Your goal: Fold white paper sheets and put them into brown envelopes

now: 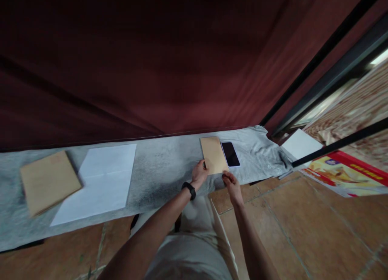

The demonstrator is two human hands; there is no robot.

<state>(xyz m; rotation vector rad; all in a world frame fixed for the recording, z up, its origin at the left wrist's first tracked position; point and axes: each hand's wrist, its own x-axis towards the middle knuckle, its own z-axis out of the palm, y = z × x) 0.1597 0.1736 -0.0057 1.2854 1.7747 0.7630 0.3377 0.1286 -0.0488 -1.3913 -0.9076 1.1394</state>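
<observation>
A tan rectangular piece of paper [214, 150], perhaps an envelope or a thin booklet, lies on the grey cloth. My left hand [199, 173] has its fingers closed at the paper's left edge near the front, with a small dark spot beside the fingertips that I cannot make out. At the front right corner, my right hand [232, 183] pinches the paper with curled fingers. A phone [230, 154] with a dark screen and pale case lies just right of the paper. A black watch [189, 190] circles my left wrist.
Grey cloth [165, 158] covers the narrow surface before a dark red curtain [182, 70]. On the left, a brown cardboard-like packet [50, 183] overlaps a large white sheet [103, 179]. To the right are a black metal bar [348, 138], a white flat item [301, 144] and a colourful box [348, 173].
</observation>
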